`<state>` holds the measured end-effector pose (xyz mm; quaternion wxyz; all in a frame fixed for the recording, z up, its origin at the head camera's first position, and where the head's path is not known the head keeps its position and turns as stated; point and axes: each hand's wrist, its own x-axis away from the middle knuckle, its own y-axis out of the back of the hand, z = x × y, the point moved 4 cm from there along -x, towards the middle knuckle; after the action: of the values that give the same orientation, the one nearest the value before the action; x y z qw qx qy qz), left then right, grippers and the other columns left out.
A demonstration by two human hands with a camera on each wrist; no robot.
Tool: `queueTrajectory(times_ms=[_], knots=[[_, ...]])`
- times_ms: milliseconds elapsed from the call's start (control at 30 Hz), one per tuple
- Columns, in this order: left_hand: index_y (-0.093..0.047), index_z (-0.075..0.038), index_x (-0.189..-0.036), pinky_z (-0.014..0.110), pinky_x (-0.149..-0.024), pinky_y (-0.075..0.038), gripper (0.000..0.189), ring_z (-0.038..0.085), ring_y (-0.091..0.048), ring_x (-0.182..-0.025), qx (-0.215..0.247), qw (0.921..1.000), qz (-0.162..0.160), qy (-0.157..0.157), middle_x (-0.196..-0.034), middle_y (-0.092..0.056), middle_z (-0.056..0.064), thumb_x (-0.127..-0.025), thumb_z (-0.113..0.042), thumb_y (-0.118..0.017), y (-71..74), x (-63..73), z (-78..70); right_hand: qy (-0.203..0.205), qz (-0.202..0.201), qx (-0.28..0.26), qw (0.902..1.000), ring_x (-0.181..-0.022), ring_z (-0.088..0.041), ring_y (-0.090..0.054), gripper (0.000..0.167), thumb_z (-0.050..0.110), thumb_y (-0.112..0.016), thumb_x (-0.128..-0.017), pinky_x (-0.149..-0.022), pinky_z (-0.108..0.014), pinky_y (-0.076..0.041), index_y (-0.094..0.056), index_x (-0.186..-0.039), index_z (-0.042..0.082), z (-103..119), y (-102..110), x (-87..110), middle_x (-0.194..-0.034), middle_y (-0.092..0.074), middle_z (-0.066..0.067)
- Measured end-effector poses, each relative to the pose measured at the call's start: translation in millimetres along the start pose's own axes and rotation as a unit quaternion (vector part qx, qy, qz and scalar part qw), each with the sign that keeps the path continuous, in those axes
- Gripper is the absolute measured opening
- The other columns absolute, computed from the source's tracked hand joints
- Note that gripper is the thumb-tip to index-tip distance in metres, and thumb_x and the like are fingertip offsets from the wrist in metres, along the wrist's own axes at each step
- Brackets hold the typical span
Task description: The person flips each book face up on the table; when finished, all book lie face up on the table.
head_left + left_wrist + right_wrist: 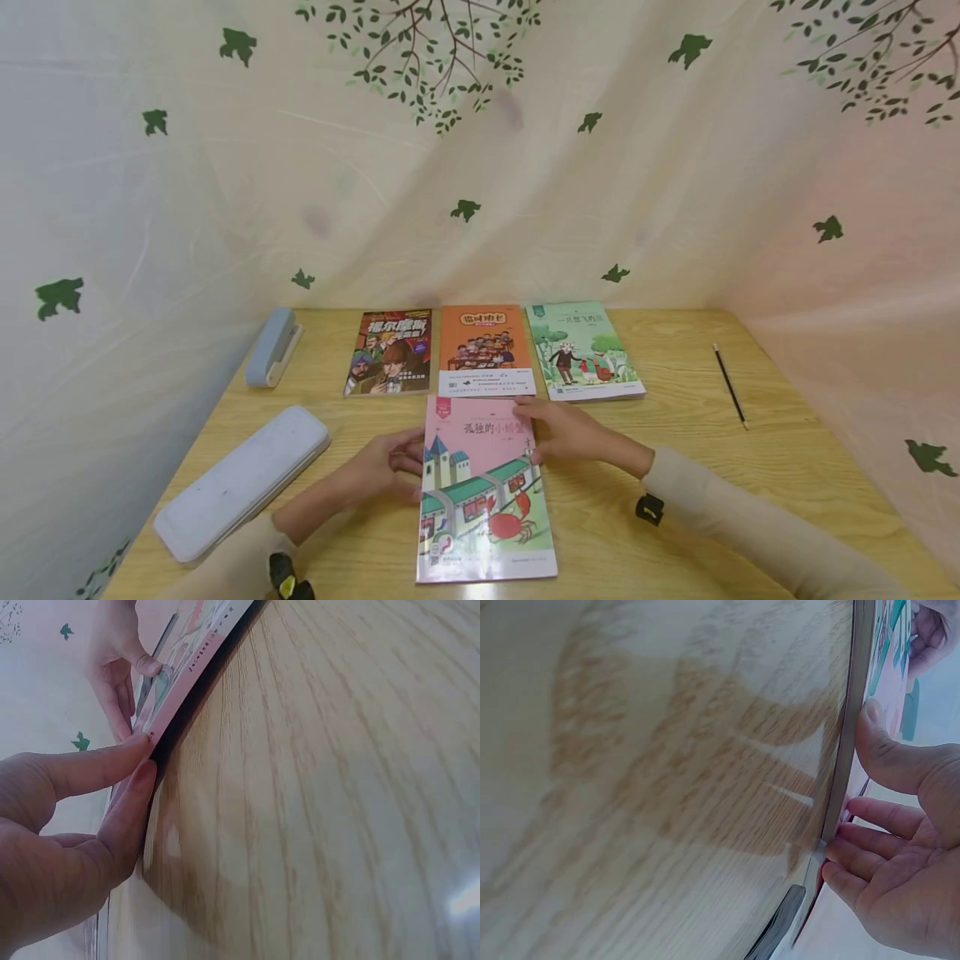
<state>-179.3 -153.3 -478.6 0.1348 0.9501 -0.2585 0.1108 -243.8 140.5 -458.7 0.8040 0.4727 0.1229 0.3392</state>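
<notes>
A pink picture book with a red crab on its cover lies at the front middle of the table. My left hand holds its left edge; in the left wrist view the thumb is at the pink spine, with a finger just below it. At the upper right of the same book is my right hand, gripping that side. The right wrist view has the right thumb at the cover's edge and the other fingers spread along the book's border.
Behind lie three books in a row: a dark comic-style book, an orange book and a green book. Left stand a blue stapler and a pale pencil case. Far right lies a black pencil. A leaf-print curtain encloses the table.
</notes>
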Motion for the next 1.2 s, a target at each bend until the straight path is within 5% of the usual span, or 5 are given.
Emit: queueTrajectory(times_ms=[633,1200], knots=[[-0.041,0.007,-0.151,0.038,-0.100,-0.058,0.089,0.028,-0.065,-0.116,-0.073,0.9958,-0.055,-0.004,-0.124,-0.065,0.014,-0.074,0.007,-0.084,-6.0,-2.1,-5.0,-0.013,-0.012,-0.008,0.9998,-0.147,-0.045,-0.038,0.076,0.018,-0.086,-0.079,-0.119,-0.058,-0.037,-0.054,-0.144,-0.003,2.7,3.3,0.3,-0.159,-0.041,-0.023],[-0.043,0.008,-0.149,0.039,-0.102,-0.057,0.088,0.029,-0.064,-0.119,-0.087,0.9936,-0.073,-0.003,-0.130,-0.062,0.016,-0.072,0.008,-0.085,-6.1,-0.6,-7.3,0.014,-0.001,-0.005,0.9999,-0.147,-0.045,-0.038,0.079,0.026,-0.084,-0.081,-0.118,-0.058,-0.038,-0.051,-0.146,-0.004,-3.9,5.9,0.3,-0.159,-0.041,-0.024]])
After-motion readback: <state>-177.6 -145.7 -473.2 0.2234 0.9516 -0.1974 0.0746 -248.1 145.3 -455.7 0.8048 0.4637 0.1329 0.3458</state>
